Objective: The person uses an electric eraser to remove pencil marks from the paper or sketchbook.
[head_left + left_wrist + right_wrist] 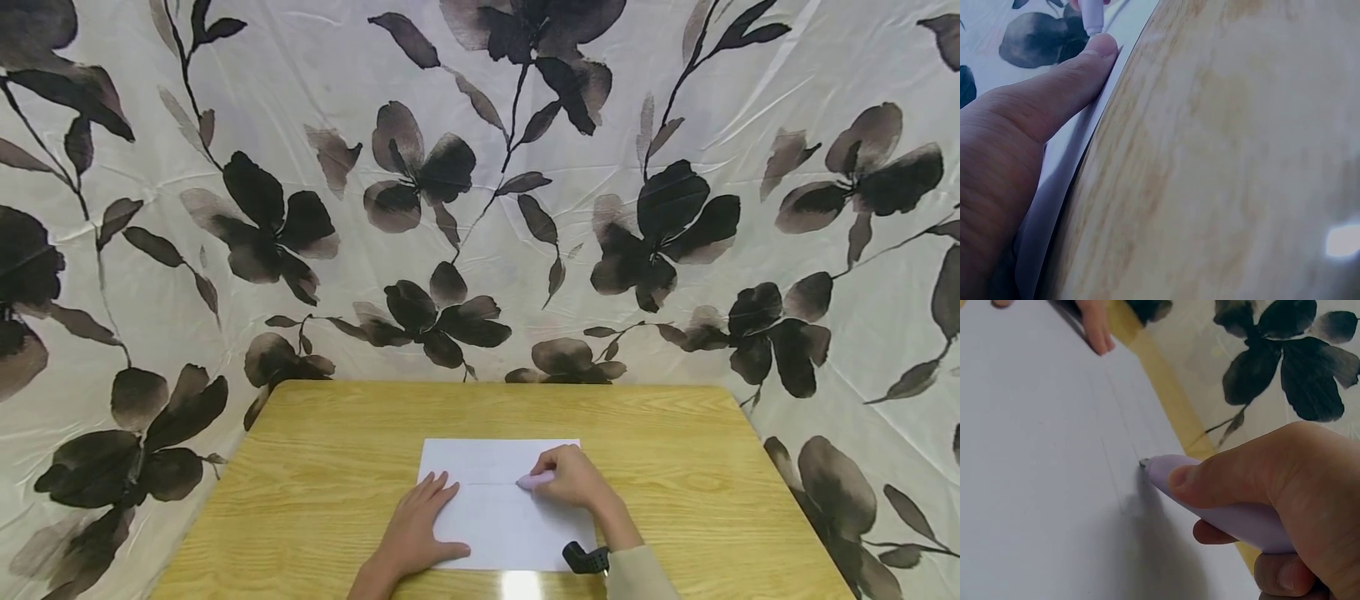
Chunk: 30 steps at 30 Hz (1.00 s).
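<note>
1. The left hand (420, 529) lies with fingers spread and thumb apart, resting on the left part of the white sheet (510, 533).
2. The right hand (573, 477) grips a lavender pen-shaped tool (1229, 515), its dark tip meeting the sheet, out ahead between both hands.
3. From that tip a faint line (487, 483) runs toward the left hand's fingers.
4. Beneath the sheet and both hands spreads the wood-grained bench (315, 467); beyond them hangs floral cloth (465, 367).

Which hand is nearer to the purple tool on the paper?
Right. The right hand grips the purple tool; the left hand rests on the paper, left of the tool.
</note>
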{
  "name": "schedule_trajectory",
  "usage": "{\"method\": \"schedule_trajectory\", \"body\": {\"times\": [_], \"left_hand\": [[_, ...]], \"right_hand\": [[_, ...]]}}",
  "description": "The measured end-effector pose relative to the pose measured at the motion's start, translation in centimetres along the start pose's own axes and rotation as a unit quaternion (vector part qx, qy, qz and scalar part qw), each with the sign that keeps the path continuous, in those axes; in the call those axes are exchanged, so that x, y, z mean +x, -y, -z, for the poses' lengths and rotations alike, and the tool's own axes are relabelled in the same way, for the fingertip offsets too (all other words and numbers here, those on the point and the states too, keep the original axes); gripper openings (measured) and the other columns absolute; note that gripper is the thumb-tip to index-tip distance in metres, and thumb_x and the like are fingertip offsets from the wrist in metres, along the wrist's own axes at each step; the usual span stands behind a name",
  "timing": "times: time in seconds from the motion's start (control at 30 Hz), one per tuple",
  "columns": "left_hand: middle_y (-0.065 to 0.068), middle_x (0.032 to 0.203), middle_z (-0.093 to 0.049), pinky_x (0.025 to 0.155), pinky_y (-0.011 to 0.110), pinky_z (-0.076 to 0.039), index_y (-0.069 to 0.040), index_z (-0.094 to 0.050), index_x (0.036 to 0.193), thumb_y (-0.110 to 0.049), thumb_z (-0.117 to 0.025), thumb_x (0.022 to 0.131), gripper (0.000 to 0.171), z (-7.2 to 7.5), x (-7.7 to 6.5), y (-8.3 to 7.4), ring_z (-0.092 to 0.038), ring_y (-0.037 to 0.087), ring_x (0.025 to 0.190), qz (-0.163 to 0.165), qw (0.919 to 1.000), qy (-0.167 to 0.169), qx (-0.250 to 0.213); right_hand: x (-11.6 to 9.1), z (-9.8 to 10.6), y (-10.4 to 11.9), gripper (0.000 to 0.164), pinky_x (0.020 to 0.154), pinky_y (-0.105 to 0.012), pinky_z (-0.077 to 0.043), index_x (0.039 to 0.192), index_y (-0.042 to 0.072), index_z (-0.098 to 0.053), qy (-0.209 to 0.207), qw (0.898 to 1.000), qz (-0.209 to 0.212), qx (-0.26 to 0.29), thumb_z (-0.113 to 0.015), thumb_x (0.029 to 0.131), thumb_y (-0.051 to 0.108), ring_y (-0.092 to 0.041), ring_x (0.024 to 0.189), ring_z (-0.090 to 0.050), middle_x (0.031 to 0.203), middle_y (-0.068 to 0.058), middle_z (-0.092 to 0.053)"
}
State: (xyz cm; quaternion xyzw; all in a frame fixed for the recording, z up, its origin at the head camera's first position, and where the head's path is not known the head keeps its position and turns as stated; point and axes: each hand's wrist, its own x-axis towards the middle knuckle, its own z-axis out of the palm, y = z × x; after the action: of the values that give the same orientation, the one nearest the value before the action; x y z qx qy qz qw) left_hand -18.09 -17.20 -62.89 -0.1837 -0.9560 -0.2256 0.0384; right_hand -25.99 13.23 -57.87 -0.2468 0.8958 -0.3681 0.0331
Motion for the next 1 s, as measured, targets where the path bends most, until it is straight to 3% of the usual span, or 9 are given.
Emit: {"method": "schedule_trajectory", "body": {"times": [0.47, 0.73, 1.0], "left_hand": [[0.011, 0.150, -0.041, 0.107, 0.059, -0.027, -0.014, -0.053, 0.140, -0.080, -0.064, 0.066, 0.099, 0.07, 0.00, 0.03, -0.031, 0.036, 0.139, -0.006, 0.9999, -0.016, -0.003], [0.011, 0.151, -0.039, 0.109, 0.058, -0.025, -0.014, -0.052, 0.141, -0.080, -0.064, 0.066, 0.100, 0.24, 0.06, -0.12, -0.029, 0.035, 0.140, 0.003, 1.0000, 0.000, -0.003], [0.010, 0.152, -0.038, 0.109, 0.058, -0.024, -0.014, -0.051, 0.142, -0.078, -0.066, 0.067, 0.099, 0.37, -0.04, -0.31, -0.027, 0.034, 0.141, 0.009, 0.9999, 0.012, -0.007]], "right_hand": [[0.20, -0.01, 0.21, 0.009, 0.067, -0.027, -0.050, 0.075, 0.019, -0.074, 0.004, 1.000, 0.005, -0.003, -0.083, 0.074, 0.019, -0.006, 0.072, -0.057, 0.075, 0.014, -0.066], [0.24, -0.05, 0.56, 0.011, 0.067, -0.027, -0.049, 0.074, 0.017, -0.074, -0.002, 1.000, 0.005, -0.010, -0.083, 0.075, 0.023, -0.006, 0.071, -0.058, 0.074, 0.013, -0.067], [0.14, 0.00, 0.63, 0.009, 0.068, -0.028, -0.050, 0.078, 0.018, -0.074, -0.015, 1.000, 0.006, -0.020, -0.080, 0.073, 0.014, -0.007, 0.073, -0.057, 0.079, 0.011, -0.068]]}}
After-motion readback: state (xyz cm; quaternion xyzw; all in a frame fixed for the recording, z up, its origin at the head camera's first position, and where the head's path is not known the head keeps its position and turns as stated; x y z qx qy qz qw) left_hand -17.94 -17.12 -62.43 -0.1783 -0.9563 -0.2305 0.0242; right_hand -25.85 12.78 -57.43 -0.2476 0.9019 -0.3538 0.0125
